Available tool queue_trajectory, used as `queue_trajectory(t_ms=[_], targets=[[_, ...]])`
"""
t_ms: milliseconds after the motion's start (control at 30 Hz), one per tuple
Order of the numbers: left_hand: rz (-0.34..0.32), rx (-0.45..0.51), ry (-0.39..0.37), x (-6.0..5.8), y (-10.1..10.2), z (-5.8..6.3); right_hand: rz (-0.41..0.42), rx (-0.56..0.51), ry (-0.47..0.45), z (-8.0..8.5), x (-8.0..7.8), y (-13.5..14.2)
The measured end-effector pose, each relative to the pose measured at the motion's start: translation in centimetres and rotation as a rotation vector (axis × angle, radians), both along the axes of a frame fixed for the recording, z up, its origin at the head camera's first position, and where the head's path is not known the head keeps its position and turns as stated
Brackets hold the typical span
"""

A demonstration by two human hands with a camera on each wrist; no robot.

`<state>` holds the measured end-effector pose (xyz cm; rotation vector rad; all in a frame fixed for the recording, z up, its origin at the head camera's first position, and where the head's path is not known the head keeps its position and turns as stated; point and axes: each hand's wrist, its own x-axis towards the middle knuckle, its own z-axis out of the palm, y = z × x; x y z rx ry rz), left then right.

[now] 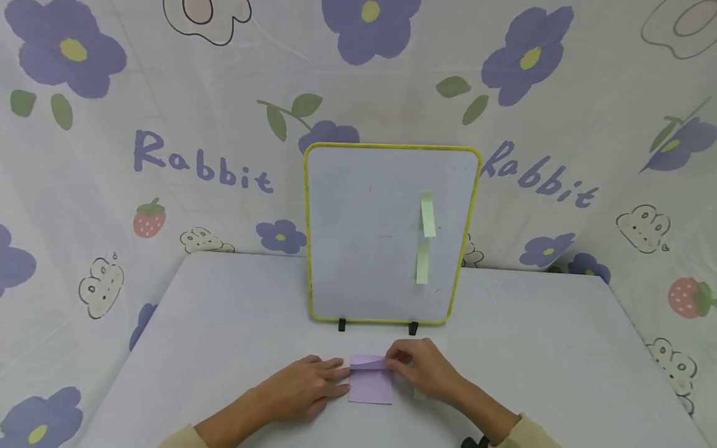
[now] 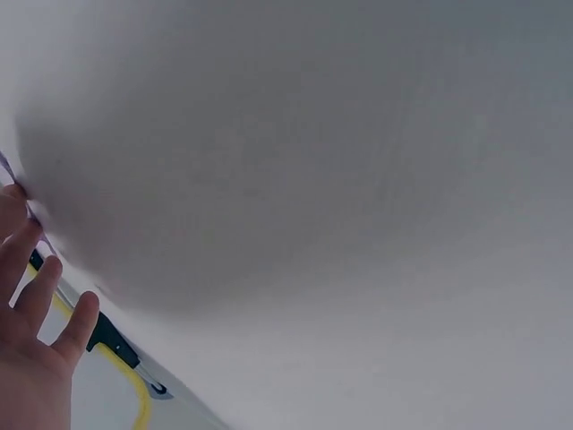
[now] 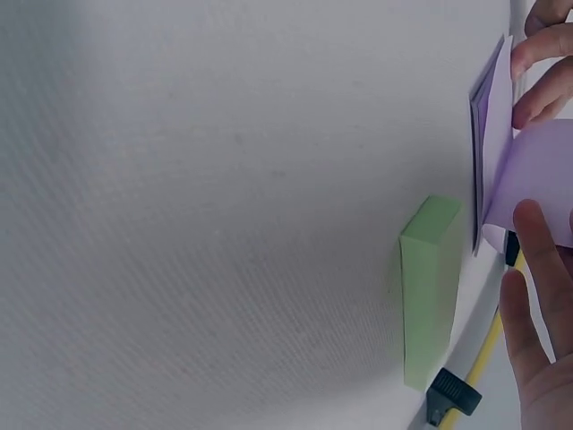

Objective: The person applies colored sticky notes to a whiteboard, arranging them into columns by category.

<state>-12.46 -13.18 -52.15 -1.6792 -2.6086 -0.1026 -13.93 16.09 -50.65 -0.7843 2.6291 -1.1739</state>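
A pad of purple sticky notes (image 1: 370, 387) lies on the white table in front of the whiteboard. My left hand (image 1: 305, 387) rests at its left edge, fingers extended and touching it. With thumb and fingertips, my right hand (image 1: 426, 368) pinches the right end of the top purple sticky note (image 3: 537, 166), which curls up from the pad in the right wrist view. A green sticky-note pad (image 3: 431, 291) stands near the right hand; in the head view that hand partly covers it. The left wrist view catches only a sliver of purple beyond the left fingertips (image 2: 52, 269).
A yellow-framed whiteboard (image 1: 364, 242) stands behind the hands on black feet (image 1: 342, 325). Two pale green paper strips (image 1: 428, 214) hang on its right side, one above the other. A black object (image 1: 473, 442) shows by the right forearm. Patterned cloth (image 1: 224, 87) surrounds the table.
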Motion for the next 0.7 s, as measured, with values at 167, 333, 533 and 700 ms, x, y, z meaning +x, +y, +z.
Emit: queue_trajectory(t_ms=[167, 333, 533, 700], targets=[[0.002, 0.043, -0.029, -0.4, 0.4, 0.0, -0.006, -0.017, -0.003, 0.4, -0.1, 0.0], [0.001, 0.050, -0.043, -0.5, 0.6, 0.0, -0.011, -0.046, -0.008, 0.8, -0.1, 0.1], [0.003, 0.048, -0.056, -0.5, 0.6, 0.1, -0.017, -0.069, 0.002, 1.0, -0.5, 0.3], [0.007, 0.055, -0.059, -0.3, 0.6, 0.3, -0.029, -0.091, 0.008, 1.5, -0.7, 0.2]])
